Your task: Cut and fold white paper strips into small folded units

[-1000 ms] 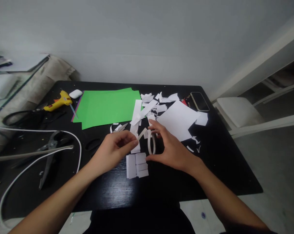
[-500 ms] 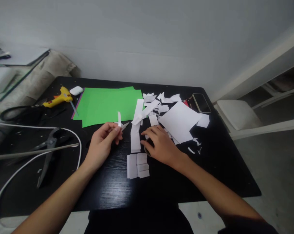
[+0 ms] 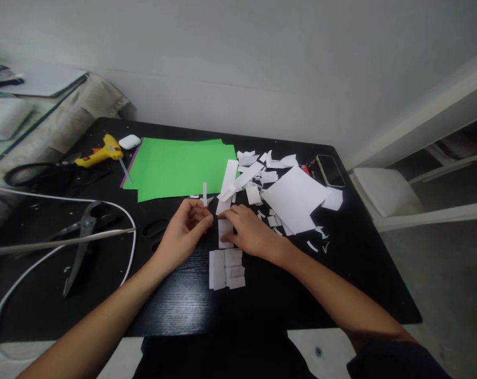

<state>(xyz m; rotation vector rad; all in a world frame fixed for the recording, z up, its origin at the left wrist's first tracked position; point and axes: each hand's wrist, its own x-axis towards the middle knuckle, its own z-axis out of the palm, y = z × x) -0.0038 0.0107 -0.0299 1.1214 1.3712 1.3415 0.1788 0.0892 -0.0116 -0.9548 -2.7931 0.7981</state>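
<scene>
My left hand [image 3: 189,226] is closed near the middle of the table, its fingers curled. A narrow white paper strip [image 3: 205,193] stands up from its fingertips. Scissors lie under and beside this hand, their black handles [image 3: 155,229] showing to its left. My right hand [image 3: 248,229] reaches over a wider white paper strip [image 3: 225,227], thumb and fingers apart, touching it or just above it. Below that strip lie small folded white paper pieces [image 3: 219,268], set side by side. Longer white strips [image 3: 228,176] lie crossed beyond the hands.
Green sheets [image 3: 175,166] lie at the back. White scraps [image 3: 254,195], a large white sheet [image 3: 296,200] and a phone [image 3: 330,170] are to the right. On the left are a yellow glue gun [image 3: 104,151], large shears [image 3: 84,237] and a white cable [image 3: 132,247].
My right hand has moved left, from beside the wider strip to over it. My left hand has shifted slightly right with the narrow strip, closer to the right hand. The view has shifted a little.
</scene>
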